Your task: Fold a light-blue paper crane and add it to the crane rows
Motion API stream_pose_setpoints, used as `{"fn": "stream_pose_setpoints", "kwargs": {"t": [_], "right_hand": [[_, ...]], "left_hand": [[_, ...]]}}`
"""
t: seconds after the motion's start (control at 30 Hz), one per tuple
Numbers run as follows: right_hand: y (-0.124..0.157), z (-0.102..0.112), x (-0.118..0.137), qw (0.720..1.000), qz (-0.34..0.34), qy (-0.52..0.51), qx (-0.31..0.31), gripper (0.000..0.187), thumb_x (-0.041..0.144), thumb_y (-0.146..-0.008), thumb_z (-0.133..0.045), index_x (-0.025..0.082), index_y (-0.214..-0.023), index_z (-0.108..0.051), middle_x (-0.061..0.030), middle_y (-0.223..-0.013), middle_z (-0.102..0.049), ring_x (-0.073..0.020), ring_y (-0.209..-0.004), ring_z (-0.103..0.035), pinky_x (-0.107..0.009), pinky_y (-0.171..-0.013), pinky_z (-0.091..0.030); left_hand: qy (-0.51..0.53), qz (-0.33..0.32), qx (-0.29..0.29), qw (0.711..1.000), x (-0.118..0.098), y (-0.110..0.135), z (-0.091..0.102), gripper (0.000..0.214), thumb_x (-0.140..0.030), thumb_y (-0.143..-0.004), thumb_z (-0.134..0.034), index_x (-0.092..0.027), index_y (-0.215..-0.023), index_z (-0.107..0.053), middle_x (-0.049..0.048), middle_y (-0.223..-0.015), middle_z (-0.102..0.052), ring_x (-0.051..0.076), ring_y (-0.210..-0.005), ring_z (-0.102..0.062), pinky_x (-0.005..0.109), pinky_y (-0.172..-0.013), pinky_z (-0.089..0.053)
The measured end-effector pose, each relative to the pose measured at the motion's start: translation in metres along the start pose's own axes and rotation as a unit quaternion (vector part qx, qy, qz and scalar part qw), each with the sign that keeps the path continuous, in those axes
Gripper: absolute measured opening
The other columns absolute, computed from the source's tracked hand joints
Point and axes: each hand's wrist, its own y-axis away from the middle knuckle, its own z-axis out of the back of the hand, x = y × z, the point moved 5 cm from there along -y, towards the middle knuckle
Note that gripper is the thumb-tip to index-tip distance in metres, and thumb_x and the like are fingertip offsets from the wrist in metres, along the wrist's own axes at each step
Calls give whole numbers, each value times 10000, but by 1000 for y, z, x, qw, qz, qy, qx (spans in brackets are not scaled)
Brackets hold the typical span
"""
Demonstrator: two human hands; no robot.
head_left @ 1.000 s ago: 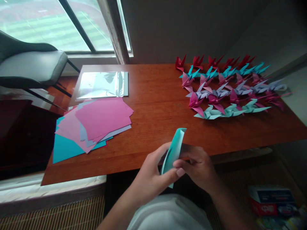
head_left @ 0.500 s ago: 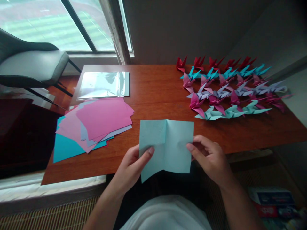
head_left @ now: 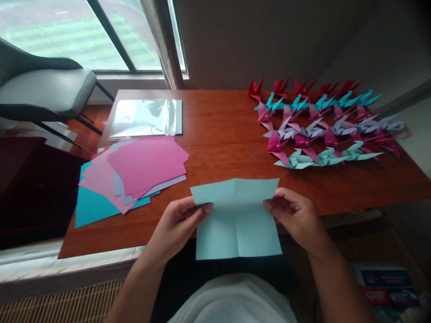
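Note:
A pale green sheet of origami paper [head_left: 235, 224] is held up over the near edge of the table, with a crease running down its middle. My left hand [head_left: 182, 224] pinches its left edge, thumb on the front and fingers behind. On the right edge, my right hand [head_left: 294, 215] grips the sheet the same way. Several folded paper cranes stand in rows at the right of the table; the nearest row has pale green cranes [head_left: 326, 157], and behind it are magenta cranes [head_left: 305, 146].
Pink, lilac and blue paper sheets [head_left: 148, 163] lie fanned out on the left of the wooden table [head_left: 215, 121]. Behind them is a clear-wrapped paper pack [head_left: 144, 117]. A grey chair [head_left: 47, 89] stands by the window at far left.
The sheet has opened out wider and flatter, its upper part tilting away from me. My hands now pinch it nearer its top corners.

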Motion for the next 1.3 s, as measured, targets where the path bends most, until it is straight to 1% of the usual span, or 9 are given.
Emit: {"fn": "stream_pose_setpoints", "kwargs": {"t": [0.2, 0.47, 0.63, 0.77, 0.9, 1.03, 1.13, 1.2, 1.3], "right_hand": [[-2, -6, -5, 992, -16, -121, -15, 224, 456, -828, -759, 249, -914, -745, -40, -902, -773, -199, -846, -715, -316, -789, -580], [-1, -6, -9, 993, -19, -113, 30, 246, 386, -878, -646, 277, -1080, -732, -80, -1062, -772, -239, -950, -740, -340, -753, -613], [3, -2, -4, 997, 40, 13, 69, 647, 183, -870, -678, 331, -1464, -470, -103, -1510, -528, -257, -1319, -578, -388, -1003, -551], [8, 0, 5, 991, 103, 24, 84, 911, 168, -837, -754, 457, -1553, -270, -61, -1630, -365, -259, -1393, -509, -405, -1058, -524], [11, 2, 16, 981, 158, 74, 80, 822, 186, -843, -763, 468, -1512, -378, -34, -1578, -454, -251, -1360, -546, -384, -1049, -531], [9, -1, 25, 963, 196, 147, 108, 346, 290, -852, -760, 347, -1191, -720, -43, -1265, -697, -241, -1136, -681, -341, -939, -562], [4, 1, 28, 966, 199, 143, 86, 123, 381, -900, -699, 301, -952, -776, -28, -981, -752, -206, -882, -717, -311, -773, -568], [2, 2, 28, 968, 198, 143, 59, 142, 384, -917, -674, 287, -893, -774, -20, -890, -744, -188, -792, -702, -293, -705, -547], [1, 4, 27, 970, 196, 143, 20, 136, 346, -926, -664, 273, -876, -766, -2, -785, -700, -156, -687, -652, -267, -651, -513]], "left_hand": [[164, 80, -11, 983, 12, 2, -7, 248, -331, -804, -795, -208, -1019, -800, 47, -850, -768, 139, -695, -658, 226, -644, -527], [157, 74, -72, 982, 16, 3, -5, 321, -420, -797, -761, -189, -1017, -801, 84, -774, -758, 198, -653, -680, 273, -569, -535], [154, 80, -64, 983, 14, 4, -8, 373, -390, -789, -780, -177, -1094, -777, 61, -803, -768, 183, -674, -688, 253, -607, -526], [150, 76, -73, 983, 9, 6, -9, 338, -372, -782, -799, -181, -1060, -784, 48, -830, -781, 161, -652, -681, 226, -606, -503], [139, 87, -84, 983, 9, 7, -9, 423, -405, -769, -808, -152, -1105, -759, 85, -913, -786, 176, -661, -687, 234, -592, -506], [136, 78, -101, 983, 8, 7, -10, 632, -417, -774, -807, -196, -1340, -630, 78, -940, -770, 162, -662, -676, 233, -596, -529], [121, 58, -104, 986, 5, 8, -8, 735, -406, -833, -759, -306, -1500, -468, 33, -878, -745, 138, -618, -632, 205, -538, -494], [79, 31, -99, 991, 3, 10, -3, 654, -401, -888, -697, -340, -1501, -479, 18, -828, -726, 126, -586, -589, 195, -501, -456], [-10, -9, -44, 999, 1, 14, 2, 362, -370, -936, -615, -285, -1271, -721, 52, -882, -745, 131, -633, -594, 200, -523, -461]]}}
